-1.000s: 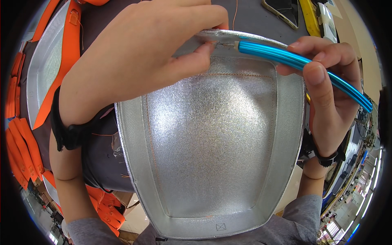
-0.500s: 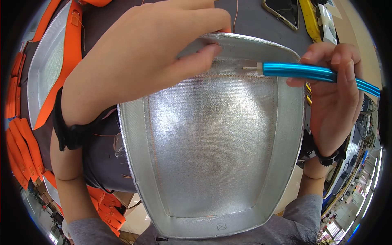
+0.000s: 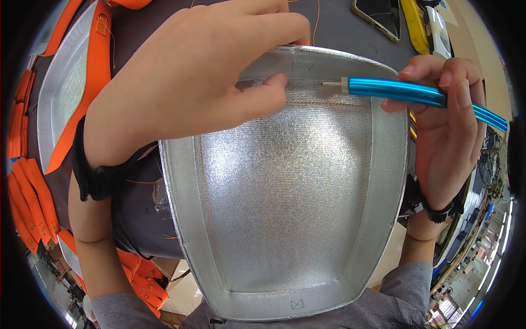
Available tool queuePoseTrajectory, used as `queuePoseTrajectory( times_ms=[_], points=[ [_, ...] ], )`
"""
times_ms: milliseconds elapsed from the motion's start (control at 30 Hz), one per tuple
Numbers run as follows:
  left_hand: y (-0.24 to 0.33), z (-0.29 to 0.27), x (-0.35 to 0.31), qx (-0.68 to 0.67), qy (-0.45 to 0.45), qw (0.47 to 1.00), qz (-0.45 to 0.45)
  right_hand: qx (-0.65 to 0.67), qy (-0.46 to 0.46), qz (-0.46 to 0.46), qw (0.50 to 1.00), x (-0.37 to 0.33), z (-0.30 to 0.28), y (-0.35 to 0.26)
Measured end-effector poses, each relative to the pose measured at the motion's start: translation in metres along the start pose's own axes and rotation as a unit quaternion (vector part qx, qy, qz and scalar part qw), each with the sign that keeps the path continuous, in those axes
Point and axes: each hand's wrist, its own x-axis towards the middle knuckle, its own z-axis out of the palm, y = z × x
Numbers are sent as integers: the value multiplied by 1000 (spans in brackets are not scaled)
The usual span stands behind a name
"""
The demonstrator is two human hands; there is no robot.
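Note:
A silver, foil-faced shell point(image 3: 285, 197) with raised walls and a stitched line around its base fills the middle of the view. Over its far wall lies my left hand point(image 3: 203, 77), fingers beyond the rim and thumb on the inner side, closed on that edge. The fingertips behind the rim are hidden. My right hand point(image 3: 452, 126) grips a shiny blue pen-like tool point(image 3: 400, 92) between thumb and fingers, at the far right corner. Its thin pale tip points left, above the inside of the far wall, near a small stitched crossed box point(image 3: 302, 64).
Another silver shell point(image 3: 60, 82) with an orange strap point(image 3: 98, 71) lies at the left. Several orange straps point(image 3: 30, 192) are stacked beyond it. A phone point(image 3: 379, 16) and a yellow tool point(image 3: 415, 27) lie on the dark table point(image 3: 345, 27) at the far right. Loose orange threads trail there.
The blue tool has shifted slightly left and up. My left thumb has drawn back a little, uncovering the stitched crossed box on the far wall.

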Motion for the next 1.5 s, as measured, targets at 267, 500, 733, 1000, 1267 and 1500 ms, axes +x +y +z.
queuePoseTrajectory(
  times_ms=[267,500,733,1000,1267,1500],
  points=[
    [-1,0,1,5,-9,1000,-8,-47,8,4,999,-2,-7,4],
    [0,-1,2,13,-7,1000,-15,-35,11,13,999,-4,-9,6],
    [4,-1,0,21,-13,999,-28,-25,35,33,999,-5,-5,4],
    [2,-1,2,-8,-4,1000,-8,-26,31,38,998,-5,-6,4],
    [3,0,1,10,-11,999,-31,-31,21,28,999,-4,-6,4],
    [4,1,0,26,-2,999,-30,-42,29,27,998,-5,-5,3]
  ],
)
